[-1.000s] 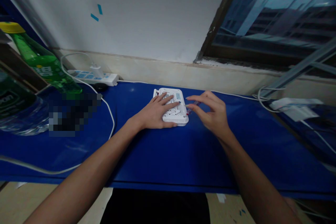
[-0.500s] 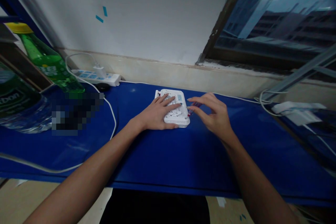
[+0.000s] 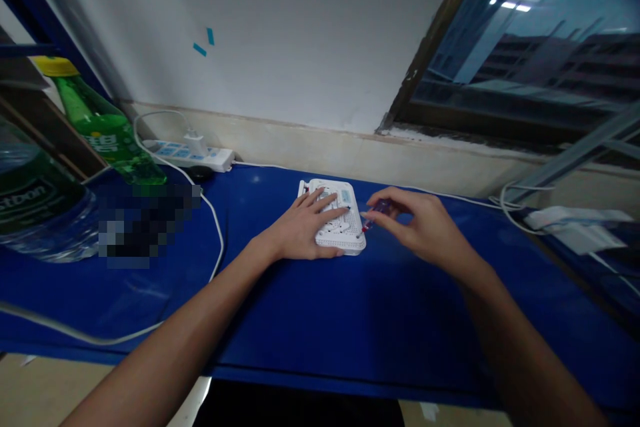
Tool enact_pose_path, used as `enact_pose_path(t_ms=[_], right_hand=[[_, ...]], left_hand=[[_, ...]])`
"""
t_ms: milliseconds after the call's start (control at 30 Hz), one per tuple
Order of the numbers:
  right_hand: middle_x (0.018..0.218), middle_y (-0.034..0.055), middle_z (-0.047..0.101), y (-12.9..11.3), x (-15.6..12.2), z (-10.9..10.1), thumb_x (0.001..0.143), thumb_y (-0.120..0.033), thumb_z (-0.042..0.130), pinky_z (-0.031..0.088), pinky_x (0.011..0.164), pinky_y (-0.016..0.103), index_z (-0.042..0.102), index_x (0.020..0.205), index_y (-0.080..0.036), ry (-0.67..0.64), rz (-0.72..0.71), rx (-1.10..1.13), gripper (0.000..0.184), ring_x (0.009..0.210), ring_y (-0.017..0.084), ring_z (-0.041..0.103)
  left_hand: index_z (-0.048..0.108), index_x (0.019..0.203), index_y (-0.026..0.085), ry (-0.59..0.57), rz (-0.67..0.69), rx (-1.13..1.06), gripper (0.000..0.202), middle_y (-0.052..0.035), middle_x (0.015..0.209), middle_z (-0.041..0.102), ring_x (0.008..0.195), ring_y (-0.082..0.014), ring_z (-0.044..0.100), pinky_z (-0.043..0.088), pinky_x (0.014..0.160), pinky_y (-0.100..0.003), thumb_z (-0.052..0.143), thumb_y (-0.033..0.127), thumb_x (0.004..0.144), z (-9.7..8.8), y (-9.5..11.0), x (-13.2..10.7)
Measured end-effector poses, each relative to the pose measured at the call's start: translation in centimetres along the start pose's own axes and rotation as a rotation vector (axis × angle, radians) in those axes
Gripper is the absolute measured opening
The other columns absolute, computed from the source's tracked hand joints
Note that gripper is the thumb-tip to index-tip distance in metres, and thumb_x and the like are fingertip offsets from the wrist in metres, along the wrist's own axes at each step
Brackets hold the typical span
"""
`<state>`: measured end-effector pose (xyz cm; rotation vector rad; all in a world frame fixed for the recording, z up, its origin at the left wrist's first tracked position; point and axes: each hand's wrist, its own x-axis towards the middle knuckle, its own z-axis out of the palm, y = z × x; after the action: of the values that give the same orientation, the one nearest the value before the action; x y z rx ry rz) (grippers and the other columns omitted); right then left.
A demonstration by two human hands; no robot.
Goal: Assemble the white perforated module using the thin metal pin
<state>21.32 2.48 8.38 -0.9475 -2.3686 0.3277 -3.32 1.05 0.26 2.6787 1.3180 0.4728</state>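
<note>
A white router-like box (image 3: 356, 225) with vent holes and a pale blue label lies flat on the blue table. Across its top, my left hand (image 3: 300, 223) rests with fingers spread, the thumb along the near edge. My right hand (image 3: 417, 219) is closed in a pinch on a small screwdriver (image 3: 379, 211) with a see-through reddish-purple handle. The tool slants down to the left, its red end at the box's near right corner. Whether the tip touches a screw is too small to tell.
A green bottle (image 3: 107, 137) and a large clear bottle (image 3: 43, 207) stand at the left. Behind them is a power strip (image 3: 217, 159) with a white plug; its cable (image 3: 219, 230) loops over the table (image 3: 310, 320). A white adapter (image 3: 575, 223) lies right, beside a metal bar.
The whole view has shifted slightly, with things sitting lower now. My right hand has turned and its wrist has swung outward, still pinching the screwdriver. My left hand stays on the box.
</note>
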Motion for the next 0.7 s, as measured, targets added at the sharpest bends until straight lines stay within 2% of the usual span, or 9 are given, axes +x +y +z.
enact_pose_path(t_ms=[67,167,267,400,500,567,700], right_hand=[[0.079,0.0008,0.074,-0.7,1.0,-1.7,0.092,-0.027,0.067,0.049,0.059,0.025,0.072,0.097,-0.021,-0.273,-0.025,-0.085,0.010,0.063,0.014,0.066],[0.093,0.0045,0.076,-1.9,2.6,-3.2,0.089,-0.015,0.065,0.050,0.073,0.027,0.073,0.099,-0.021,-0.531,-0.215,-0.301,0.014,0.083,0.018,0.070],[0.092,0.0081,0.076,-3.0,3.8,-2.7,0.085,-0.003,0.062,0.048,0.072,0.029,0.075,0.093,-0.018,-0.689,-0.356,-0.554,0.021,0.084,0.021,0.071],[0.084,0.0112,0.076,-3.9,4.5,-1.3,0.082,0.000,0.063,0.045,0.065,0.031,0.075,0.086,-0.015,-0.817,-0.442,-0.770,0.020,0.078,0.024,0.072],[0.083,0.0129,0.076,-4.3,4.7,-0.8,0.079,-0.006,0.066,0.043,0.063,0.032,0.075,0.086,-0.014,-0.860,-0.374,-0.799,0.014,0.077,0.027,0.072],[0.082,0.0143,0.076,-4.4,4.7,-0.6,0.081,-0.012,0.063,0.041,0.061,0.033,0.075,0.085,-0.014,-0.845,-0.244,-0.791,0.013,0.077,0.028,0.072],[0.086,0.0170,0.076,-4.8,4.8,0.0,0.085,-0.017,0.056,0.037,0.058,0.032,0.076,0.089,-0.013,-0.809,0.022,-0.750,0.021,0.076,0.028,0.072]], left_hand=[[0.034,0.156,0.030,-0.009,0.002,-0.004,0.092,-0.0118,0.166,0.023,0.154,-0.0387,0.012,0.015,0.122,-0.061,0.058,0.078,0.081,-0.1,0.0,0.0],[0.035,0.156,0.029,-0.011,0.000,-0.003,0.093,-0.0125,0.166,0.023,0.154,-0.0389,0.012,0.015,0.122,-0.060,0.058,0.078,0.081,-0.1,0.1,0.0],[0.035,0.156,0.028,0.001,0.000,-0.001,0.094,-0.0128,0.165,0.025,0.154,-0.0381,0.013,0.015,0.123,-0.059,0.058,0.079,0.080,-0.1,0.0,0.0],[0.036,0.155,0.029,-0.004,0.002,-0.001,0.095,-0.0129,0.164,0.028,0.153,-0.0382,0.015,0.017,0.122,-0.058,0.060,0.079,0.079,0.0,-0.1,0.1],[0.036,0.155,0.029,0.004,0.007,0.001,0.096,-0.0118,0.165,0.027,0.153,-0.0388,0.014,0.017,0.122,-0.058,0.061,0.079,0.077,0.0,-0.2,0.1],[0.036,0.155,0.029,0.004,0.009,0.000,0.096,-0.0114,0.165,0.025,0.154,-0.0384,0.013,0.015,0.123,-0.058,0.060,0.079,0.078,0.1,-0.1,0.2],[0.036,0.155,0.028,-0.001,0.003,0.004,0.096,-0.0120,0.165,0.024,0.154,-0.0383,0.012,0.012,0.123,-0.059,0.062,0.078,0.078,0.0,0.1,0.1]])
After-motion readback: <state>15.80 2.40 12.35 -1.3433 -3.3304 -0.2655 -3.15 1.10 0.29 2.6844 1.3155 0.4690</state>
